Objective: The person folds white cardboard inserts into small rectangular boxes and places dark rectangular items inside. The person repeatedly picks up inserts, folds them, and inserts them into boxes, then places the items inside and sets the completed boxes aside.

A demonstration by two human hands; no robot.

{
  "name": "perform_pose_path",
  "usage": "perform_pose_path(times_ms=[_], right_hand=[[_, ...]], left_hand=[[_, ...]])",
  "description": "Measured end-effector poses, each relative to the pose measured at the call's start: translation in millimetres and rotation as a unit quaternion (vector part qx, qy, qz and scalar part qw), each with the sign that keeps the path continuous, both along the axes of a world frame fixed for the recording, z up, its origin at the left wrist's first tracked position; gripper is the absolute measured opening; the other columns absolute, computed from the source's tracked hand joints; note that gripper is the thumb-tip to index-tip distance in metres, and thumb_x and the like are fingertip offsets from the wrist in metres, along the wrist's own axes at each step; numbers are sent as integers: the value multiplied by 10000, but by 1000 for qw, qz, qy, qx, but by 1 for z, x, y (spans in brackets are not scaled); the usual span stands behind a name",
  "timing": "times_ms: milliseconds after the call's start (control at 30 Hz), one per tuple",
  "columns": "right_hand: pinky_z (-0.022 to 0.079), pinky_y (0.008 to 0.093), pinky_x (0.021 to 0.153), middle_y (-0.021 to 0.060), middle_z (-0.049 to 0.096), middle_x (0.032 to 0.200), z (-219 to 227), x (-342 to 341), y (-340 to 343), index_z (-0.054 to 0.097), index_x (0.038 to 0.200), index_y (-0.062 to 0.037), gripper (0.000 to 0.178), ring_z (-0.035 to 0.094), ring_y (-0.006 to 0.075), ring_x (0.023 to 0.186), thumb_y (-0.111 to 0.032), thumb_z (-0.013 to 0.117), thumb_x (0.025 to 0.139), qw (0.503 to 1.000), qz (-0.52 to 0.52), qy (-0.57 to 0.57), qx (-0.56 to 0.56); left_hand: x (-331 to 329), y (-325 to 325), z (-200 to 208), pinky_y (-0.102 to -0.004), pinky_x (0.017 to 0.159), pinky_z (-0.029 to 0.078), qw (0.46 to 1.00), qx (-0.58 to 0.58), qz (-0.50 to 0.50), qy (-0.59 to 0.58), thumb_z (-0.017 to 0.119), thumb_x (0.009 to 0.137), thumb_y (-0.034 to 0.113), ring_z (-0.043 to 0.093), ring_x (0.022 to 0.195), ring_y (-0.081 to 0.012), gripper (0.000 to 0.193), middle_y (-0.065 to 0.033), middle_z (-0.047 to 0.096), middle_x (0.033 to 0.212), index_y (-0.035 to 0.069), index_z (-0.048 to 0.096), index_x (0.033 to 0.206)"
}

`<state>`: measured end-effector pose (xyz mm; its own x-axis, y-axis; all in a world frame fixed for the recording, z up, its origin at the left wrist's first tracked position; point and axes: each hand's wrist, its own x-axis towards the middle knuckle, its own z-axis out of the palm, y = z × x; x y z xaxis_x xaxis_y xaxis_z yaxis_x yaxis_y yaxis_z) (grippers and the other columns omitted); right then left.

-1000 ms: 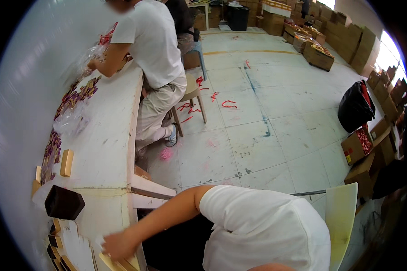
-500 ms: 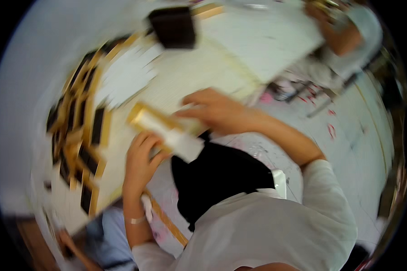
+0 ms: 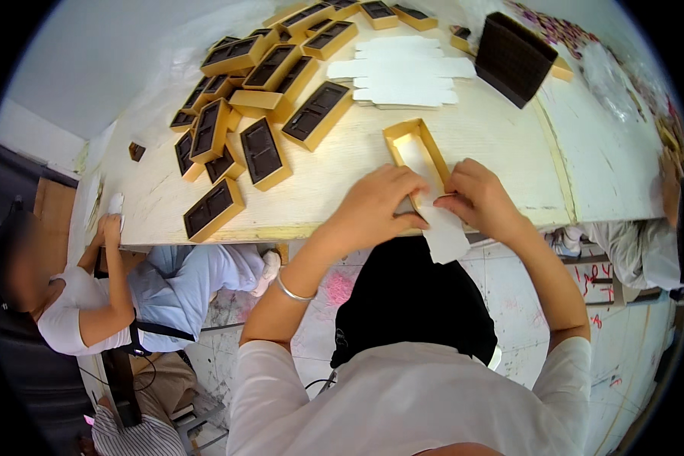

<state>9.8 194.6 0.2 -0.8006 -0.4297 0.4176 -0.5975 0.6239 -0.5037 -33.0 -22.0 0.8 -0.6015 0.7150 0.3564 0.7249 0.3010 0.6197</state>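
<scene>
Near the front edge of the table, a half-folded gold cardboard box (image 3: 432, 152) with a white inside lies between my hands. Its far end and long sides stand up, while the white end flap (image 3: 447, 237) on my side is flat and reaches past the table edge. My left hand (image 3: 387, 204) pinches the box's left wall by the near corner, thumb inward. At the opposite corner, my right hand (image 3: 485, 199) is closed on the right wall, thumb and fingers bent around it.
Several gold boxes with dark brown inserts (image 3: 262, 148) are heaped on the left of the table (image 3: 501, 156). Beyond my hands lies a stack of flat white box blanks (image 3: 403, 72). A dark brown stack of inserts (image 3: 515, 61) stands to its right. Another person (image 3: 91, 311) sits at left.
My right hand, apart from the box before with fingers spread, now grips its right wall. The box has turned more upright in view, and the whole view has swung round.
</scene>
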Motion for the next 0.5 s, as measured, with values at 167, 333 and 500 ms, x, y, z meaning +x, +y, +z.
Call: perform_pose_path(times_ms=[167, 333, 500], right_hand=[[416, 405, 624, 131, 506, 701, 6, 22, -22, 540, 705, 2, 169, 501, 325, 694, -14, 707, 699, 994, -99, -33, -44], [439, 389, 667, 144, 540, 804, 15, 41, -16, 588, 947, 4, 263, 537, 311, 763, 40, 674, 701, 985, -57, -140, -84], [459, 376, 726, 159, 553, 1034, 19, 66, -15, 570, 1139, -26, 478, 556, 315, 898, 47, 666, 676, 996, -36, 43, 72]], left_hand=[[10, 8, -2, -369, 766, 449, 997, -15, 12, 74, 715, 737, 178, 541, 876, -273, 199, -62, 565, 885, 90, 626, 891], [20, 6, -12, -345, 715, 435, 997, -11, -3, 81, 707, 732, 146, 504, 816, -238, 98, -31, 542, 834, 113, 651, 805], [19, 6, -16, -346, 689, 439, 998, 46, -17, 30, 713, 704, 120, 535, 799, -242, 72, -34, 547, 792, 85, 657, 732]])
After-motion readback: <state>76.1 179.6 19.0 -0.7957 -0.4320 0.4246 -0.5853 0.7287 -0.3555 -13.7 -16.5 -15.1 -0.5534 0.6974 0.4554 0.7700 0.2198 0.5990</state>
